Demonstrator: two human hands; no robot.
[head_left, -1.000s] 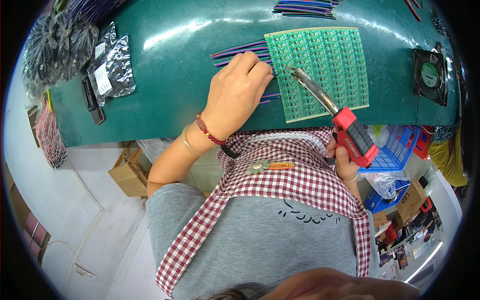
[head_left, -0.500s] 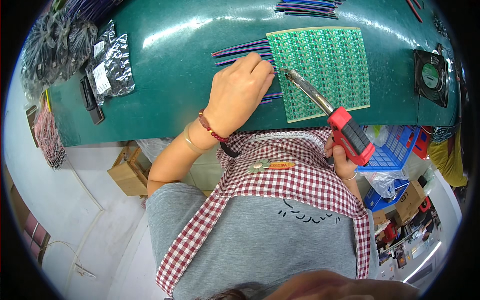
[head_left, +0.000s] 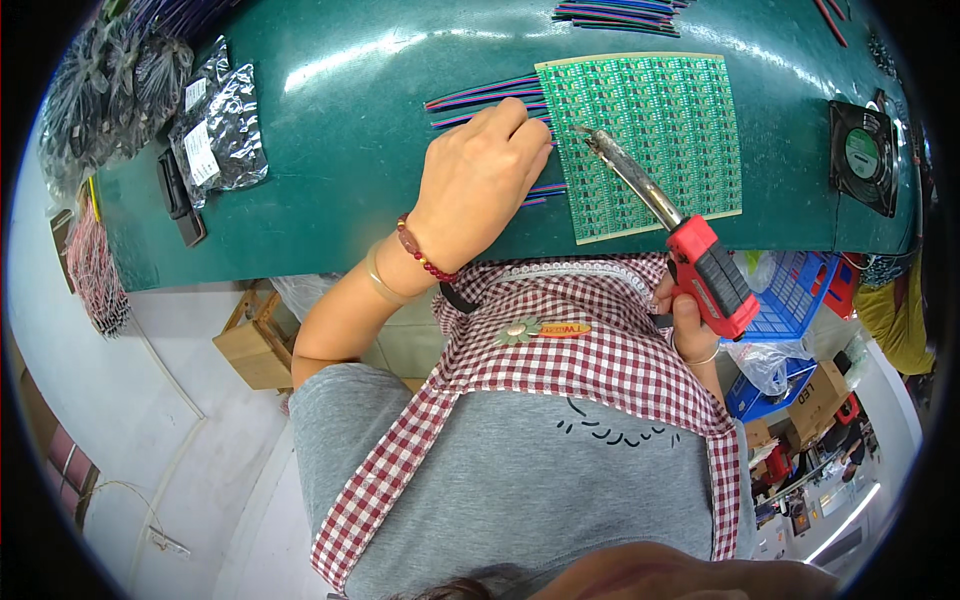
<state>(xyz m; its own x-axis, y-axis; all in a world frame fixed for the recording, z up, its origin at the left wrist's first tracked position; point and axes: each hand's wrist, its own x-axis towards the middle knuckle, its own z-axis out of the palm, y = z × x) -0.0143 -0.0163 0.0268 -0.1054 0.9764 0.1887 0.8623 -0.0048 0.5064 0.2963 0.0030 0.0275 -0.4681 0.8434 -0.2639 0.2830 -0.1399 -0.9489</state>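
A green panel of many small circuit boards [head_left: 650, 150] lies near the table's front edge. Several thin multicoloured ribbon wires [head_left: 480, 95] reach its left edge from the left. My left hand [head_left: 480, 175] is closed over that edge, its fingers pinched around a wire there; the fingertips are mostly hidden by the hand itself. In my right hand [head_left: 688, 325] is a red and black soldering gun [head_left: 712, 280], gripped by its handle at the table's front edge. Its metal barrel slants up and left, with the tip over the panel's left part, right of my left fingers.
A bundle of ribbon wires [head_left: 620, 15] lies at the far side. Silvery plastic bags [head_left: 225, 130] and a black object [head_left: 180, 200] are at the left. To the right stands a black fan [head_left: 862, 155]. Below the table's edge are a blue crate [head_left: 790, 295] and a cardboard box [head_left: 255, 340].
The soldering gun has shifted slightly right and its tip has moved away from my left fingertips, farther over the panel. My left hand stays almost in place.
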